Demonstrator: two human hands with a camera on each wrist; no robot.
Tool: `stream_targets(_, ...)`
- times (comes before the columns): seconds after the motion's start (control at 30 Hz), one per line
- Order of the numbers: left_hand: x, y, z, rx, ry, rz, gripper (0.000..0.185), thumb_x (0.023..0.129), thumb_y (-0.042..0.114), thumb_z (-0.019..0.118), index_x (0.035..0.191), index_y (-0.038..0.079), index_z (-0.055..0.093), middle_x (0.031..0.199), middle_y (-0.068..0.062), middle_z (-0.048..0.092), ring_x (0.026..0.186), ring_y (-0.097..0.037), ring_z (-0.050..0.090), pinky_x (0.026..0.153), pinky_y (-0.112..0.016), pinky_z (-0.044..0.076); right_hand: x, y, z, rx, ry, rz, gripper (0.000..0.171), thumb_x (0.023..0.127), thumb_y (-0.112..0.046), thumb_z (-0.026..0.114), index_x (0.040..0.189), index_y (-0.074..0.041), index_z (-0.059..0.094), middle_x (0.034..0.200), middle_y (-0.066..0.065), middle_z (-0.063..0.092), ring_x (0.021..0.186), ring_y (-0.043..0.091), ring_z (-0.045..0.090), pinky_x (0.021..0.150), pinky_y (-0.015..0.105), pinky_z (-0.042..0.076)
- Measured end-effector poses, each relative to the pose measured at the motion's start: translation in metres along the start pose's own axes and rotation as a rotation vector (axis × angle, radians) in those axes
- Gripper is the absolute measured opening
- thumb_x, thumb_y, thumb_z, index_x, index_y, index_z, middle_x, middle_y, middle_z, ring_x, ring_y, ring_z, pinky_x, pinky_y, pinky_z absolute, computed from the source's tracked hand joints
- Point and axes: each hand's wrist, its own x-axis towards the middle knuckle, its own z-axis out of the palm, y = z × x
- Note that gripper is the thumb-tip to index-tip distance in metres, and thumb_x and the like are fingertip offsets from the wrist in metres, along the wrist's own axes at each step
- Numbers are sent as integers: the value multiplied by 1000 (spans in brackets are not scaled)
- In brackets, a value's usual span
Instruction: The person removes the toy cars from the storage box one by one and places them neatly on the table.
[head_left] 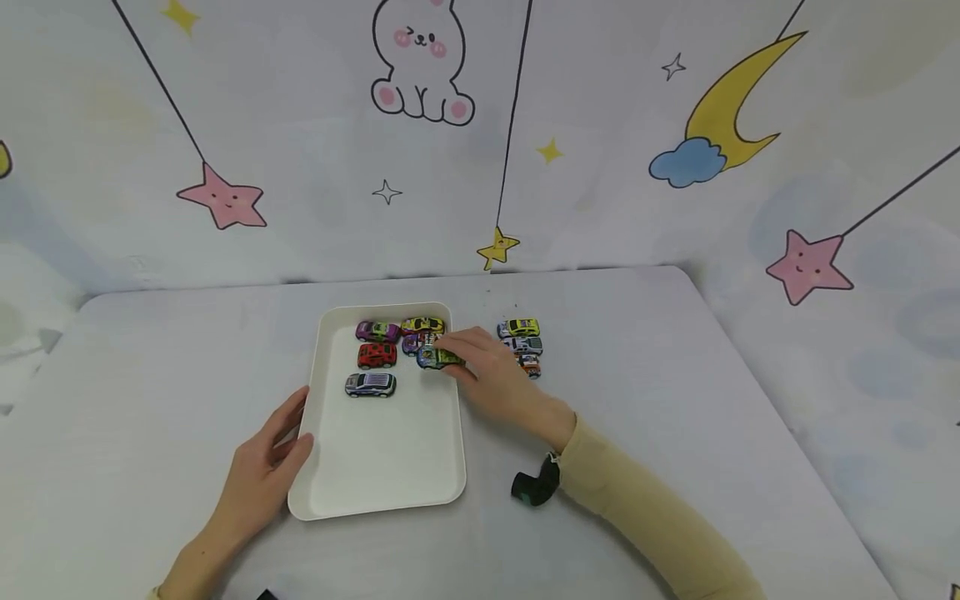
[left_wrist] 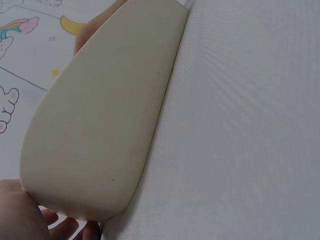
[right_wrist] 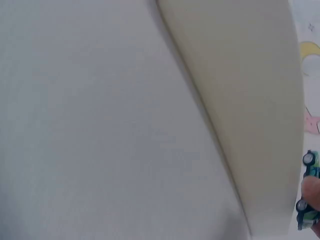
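Wall (head_left: 600, 208): upper frame.
My right hand (head_left: 495, 375): pinching the green car (head_left: 432, 358), mid-frame.
Green car: left of my palm, over the tray (head_left: 390, 467).
My left hand (head_left: 262, 471): relaxed, touching the tray's left edge.

1. The head view has soft, muted light, fairly even over the counter (head_left: 637, 375); its source cannot be told.
2. A faint shadow follows the sleeve (head_left: 637, 492) on its 7 o'clock side, and thin dark gaps mark the counter's 12 o'clock edge.
3. Markings on the small toy cars (head_left: 371, 384) look soft.
4. In the left wrist view, the tray (head_left: 382, 467) shows a dull, shaded side; fine moiré ripples spread across the cloth around 1 o'clock.
5. The right wrist view is greyer and dimmer, hazy, with a blurred shadow near 5 o'clock.
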Motion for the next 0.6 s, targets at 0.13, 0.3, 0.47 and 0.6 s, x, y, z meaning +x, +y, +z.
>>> stream_targets(0.13,0,0,1,-4,6,4,58,99,4,58,154,13,39,146,-23,51,120,17,46,87,-1,45,-8,11,-12,-1,34,12,33,87,-2,75,120,-3,69,120,9,69,112,21,63,97,32,54)
stream_targets(0.3,1,0,2,-9,-3,2,59,99,5,58,154,13,39,147,-23,51,121,17,46,88,-1,45,-18,24,-25,-13,74,47,32,86,1,75,117,-3,70,117,8,70,110,23,63,95,36,55)
stream_targets(0.47,1,1,1,-10,-5,-8,59,99,5,58,154,15,39,147,-22,50,120,17,46,87,-1,45,-30,39,-32,-37,91,70,32,86,3,74,118,1,69,118,13,69,112,27,62,95,39,55)
stream_targets(0.6,1,1,0,-12,-7,-3,59,99,5,58,154,15,39,148,-21,50,123,17,44,89,-1,44,-38,52,-37,-57,131,73,33,85,7,73,117,3,69,117,15,69,109,28,63,92,40,56)
